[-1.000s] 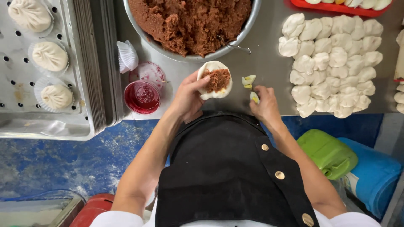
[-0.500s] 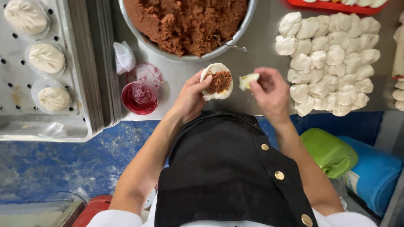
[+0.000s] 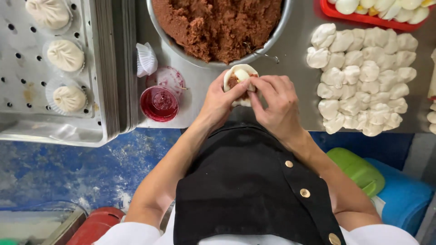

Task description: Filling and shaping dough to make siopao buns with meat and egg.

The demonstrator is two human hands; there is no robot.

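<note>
Seen from above, a person in a black apron stands at a steel bench. Both hands meet just in front of the body, near the bench's front edge. The left hand (image 3: 218,102) cups a round of white dough wrapper (image 3: 240,75) that holds brown filling and a pale piece, probably a wedge of egg, though the fingers half hide it. The right hand (image 3: 278,105) comes in from the other side, thumb and forefinger pressed together on the wrapper's near rim, pinching the dough.

The step in hand looks like closing the bun: filling is in and the edge is being gathered. The next move would call for small, even pleats around the rim while the cupping hand turns the wrapper and keeps the filling inside.

Just beyond the hands, at the bench's far edge, sits a large metal bowl (image 3: 277,34) of brown filling. Toward the right end lies a heap of white dough pieces (image 3: 363,77). Left of the hands stand a small red cup (image 3: 159,104) and a paper liner (image 3: 146,60). At the left end, a perforated metal tray (image 3: 97,68) carries three finished buns (image 3: 66,55) in liners.
</note>
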